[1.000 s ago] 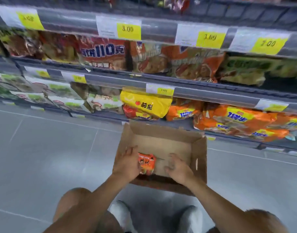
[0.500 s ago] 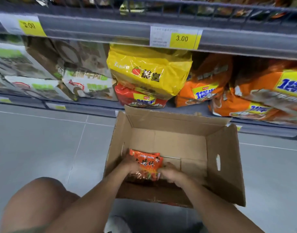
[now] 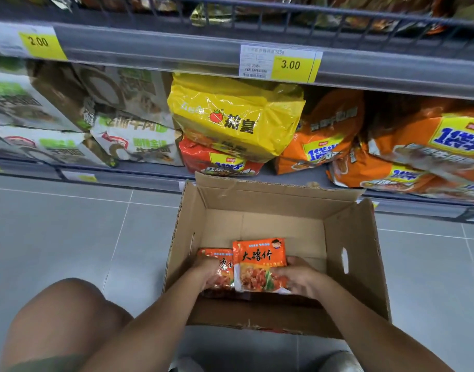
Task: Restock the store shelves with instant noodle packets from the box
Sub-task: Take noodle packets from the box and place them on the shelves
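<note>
**Q:** What is shown, from the largest item down?

**A:** A stocked shelf [image 3: 139, 178] is seen ahead of both hands, past the far side of the cardboard box [image 3: 359, 251]. The box stands open on the floor and is reached into by both hands. Two orange noodle packets are seen low inside it, close to the near wall: a front packet [image 3: 260, 264] and a rear packet [image 3: 219, 264], the latter partly covered by the former.

**Q:** How may the packets be expected to handle?

**A:** Each is judged light. The thin, glossy film is probably slick and easily crumpled. The noodle block inside is presumably brittle, so a squeeze across the middle is best avoided. A hold at the side edges or sealed ends, with the flat faces supported, is judged safest.

**Q:** Where are the packets placed relative to the hands?

**A:** The front packet is held upright by the right hand [image 3: 301, 277], whose digits are curled onto its lower right corner. The packet extends to the left of that hand and beyond it. The rear packet is gripped at its lower left part by the left hand [image 3: 207, 275] and extends to that hand's right. The overlap of the two packets lies between the hands.

**Q:** What is left to be done?

**A:** Neither packet is yet clear of the box rim. The shelf is to be reached forward of and above both hands.
</note>
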A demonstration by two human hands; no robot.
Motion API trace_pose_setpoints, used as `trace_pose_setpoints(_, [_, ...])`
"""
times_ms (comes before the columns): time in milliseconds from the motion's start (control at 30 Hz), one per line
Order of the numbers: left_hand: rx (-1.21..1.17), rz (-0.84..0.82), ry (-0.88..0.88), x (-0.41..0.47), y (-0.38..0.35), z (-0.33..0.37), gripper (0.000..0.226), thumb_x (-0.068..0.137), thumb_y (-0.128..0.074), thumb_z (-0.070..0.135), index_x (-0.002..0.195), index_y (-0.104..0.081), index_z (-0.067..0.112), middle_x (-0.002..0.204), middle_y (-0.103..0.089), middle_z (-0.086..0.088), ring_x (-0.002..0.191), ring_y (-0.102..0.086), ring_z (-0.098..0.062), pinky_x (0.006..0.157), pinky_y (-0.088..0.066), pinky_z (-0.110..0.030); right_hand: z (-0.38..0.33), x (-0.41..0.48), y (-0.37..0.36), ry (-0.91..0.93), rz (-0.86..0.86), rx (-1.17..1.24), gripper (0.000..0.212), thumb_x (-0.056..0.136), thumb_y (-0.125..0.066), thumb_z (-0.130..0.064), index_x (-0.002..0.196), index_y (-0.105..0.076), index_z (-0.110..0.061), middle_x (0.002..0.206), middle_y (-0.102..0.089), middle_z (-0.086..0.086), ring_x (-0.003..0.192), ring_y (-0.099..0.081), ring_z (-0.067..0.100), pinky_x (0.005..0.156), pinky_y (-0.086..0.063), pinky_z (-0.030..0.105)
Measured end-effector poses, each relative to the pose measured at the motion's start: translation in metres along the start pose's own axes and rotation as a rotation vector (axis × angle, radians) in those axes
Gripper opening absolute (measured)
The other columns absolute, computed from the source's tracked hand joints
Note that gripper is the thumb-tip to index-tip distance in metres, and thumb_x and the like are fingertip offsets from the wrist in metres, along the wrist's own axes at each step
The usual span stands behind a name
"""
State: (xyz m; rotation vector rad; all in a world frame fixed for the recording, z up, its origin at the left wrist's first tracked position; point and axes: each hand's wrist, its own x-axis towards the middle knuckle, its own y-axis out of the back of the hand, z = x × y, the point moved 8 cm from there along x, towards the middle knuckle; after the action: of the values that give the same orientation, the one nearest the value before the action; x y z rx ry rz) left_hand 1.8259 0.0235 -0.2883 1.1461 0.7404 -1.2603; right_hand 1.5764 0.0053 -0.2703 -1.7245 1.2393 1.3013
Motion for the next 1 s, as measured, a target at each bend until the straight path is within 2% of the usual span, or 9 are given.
trace_pose_setpoints(200, [0.271, 0.117, -0.023, 0.006, -0.003, -0.005, 0.019, 0.101, -0.042, 0.012, 0.088, -0.057, 0.011, 0.088, -0.057, -0.003, 0.076, -0.054, -0.015, 0.073, -0.048, -0.027, 0.007, -0.010, 0.054, 0.043, 0.065, 0.076, 0.038, 0.087, -0.073, -0.011, 0.123, -0.061, -0.014, 0.110, -0.076, 0.006, 0.102, -0.073, 0.024, 0.095, -0.056, 0.046])
trace_pose_setpoints(300, [0.356, 0.010, 0.000, 0.026, -0.019, -0.009, 0.028, 0.103, -0.043, 0.016, 0.118, -0.061, 0.002, 0.113, -0.059, -0.011, 0.092, -0.062, -0.021, 0.084, -0.053, -0.030, 0.011, -0.013, 0.071, 0.039, 0.084, 0.104, 0.035, 0.088, -0.072, -0.012, 0.121, -0.061, -0.015, 0.110, -0.075, 0.007, 0.104, -0.071, 0.025, 0.097, -0.054, 0.047])
trace_pose_setpoints(367, [0.377, -0.037, 0.015, 0.033, -0.029, -0.013, 0.029, 0.098, -0.048, 0.014, 0.114, -0.064, -0.005, 0.101, -0.060, -0.013, 0.075, -0.059, -0.021, 0.073, -0.056, -0.030, 0.014, -0.013, 0.077, 0.030, 0.095, 0.129, 0.034, 0.089, -0.071, -0.011, 0.121, -0.061, -0.015, 0.110, -0.075, 0.007, 0.105, -0.071, 0.025, 0.095, -0.055, 0.045])
trace_pose_setpoints(467, [0.449, -0.073, 0.023, 0.017, -0.039, -0.011, 0.017, 0.096, -0.056, 0.014, 0.091, -0.067, 0.003, 0.089, -0.061, -0.010, 0.079, -0.060, -0.018, 0.070, -0.058, -0.021, 0.019, -0.018, 0.081, 0.008, 0.104, 0.152, 0.029, 0.090, -0.070, -0.011, 0.117, -0.061, -0.016, 0.106, -0.076, 0.008, 0.099, -0.072, 0.024, 0.079, -0.058, 0.037])
trace_pose_setpoints(567, [0.601, -0.064, 0.021, 0.014, -0.049, -0.009, 0.035, 0.092, -0.065, 0.031, 0.118, -0.067, 0.008, 0.117, -0.065, -0.010, 0.107, -0.064, -0.023, 0.094, -0.054, -0.029, 0.022, -0.020, 0.082, 0.007, 0.126, 0.158, 0.028, 0.090, -0.069, -0.011, 0.116, -0.061, -0.017, 0.106, -0.075, 0.008, 0.098, -0.072, 0.024, 0.077, -0.058, 0.037])
trace_pose_setpoints(733, [0.628, -0.089, -0.044, 0.025, -0.080, -0.002, 0.032, 0.094, -0.065, 0.022, 0.122, -0.065, 0.006, 0.112, -0.063, -0.010, 0.112, -0.064, -0.024, 0.094, -0.052, -0.030, 0.031, -0.019, 0.088, -0.007, 0.173, 0.187, 0.027, 0.091, -0.068, -0.013, 0.116, -0.061, -0.017, 0.108, -0.074, 0.008, 0.095, -0.072, 0.023, 0.070, -0.057, 0.035])
trace_pose_setpoints(833, [0.604, -0.097, -0.044, 0.029, -0.093, -0.004, 0.033, 0.095, -0.064, 0.019, 0.125, -0.062, 0.005, 0.128, -0.061, -0.012, 0.115, -0.061, -0.024, 0.099, -0.052, -0.031, 0.037, -0.018, 0.090, -0.013, 0.196, 0.164, 0.026, 0.092, -0.068, -0.015, 0.116, -0.062, -0.018, 0.109, -0.073, 0.007, 0.099, -0.069, 0.024, 0.076, -0.056, 0.038])
trace_pose_setpoints(933, [0.500, -0.147, -0.006, 0.026, -0.098, -0.006, 0.016, 0.093, -0.066, 0.010, 0.108, -0.062, 0.008, 0.126, -0.056, -0.006, 0.114, -0.054, -0.023, 0.090, -0.050, -0.030, 0.039, -0.018, 0.091, -0.019, 0.208, 0.140, 0.024, 0.092, -0.069, -0.016, 0.115, -0.063, -0.019, 0.107, -0.073, 0.004, 0.100, -0.068, 0.024, 0.075, -0.054, 0.038])
trace_pose_setpoints(1000, [0.412, -0.173, 0.046, 0.024, -0.097, -0.005, 0.034, 0.091, -0.070, 0.014, 0.121, -0.057, 0.007, 0.124, -0.051, -0.005, 0.113, -0.050, -0.022, 0.092, -0.047, -0.031, 0.040, -0.018, 0.089, -0.021, 0.206, 0.125, 0.027, 0.090, -0.071, -0.015, 0.115, -0.063, -0.020, 0.110, -0.073, 0.004, 0.101, -0.067, 0.024, 0.074, -0.054, 0.037])
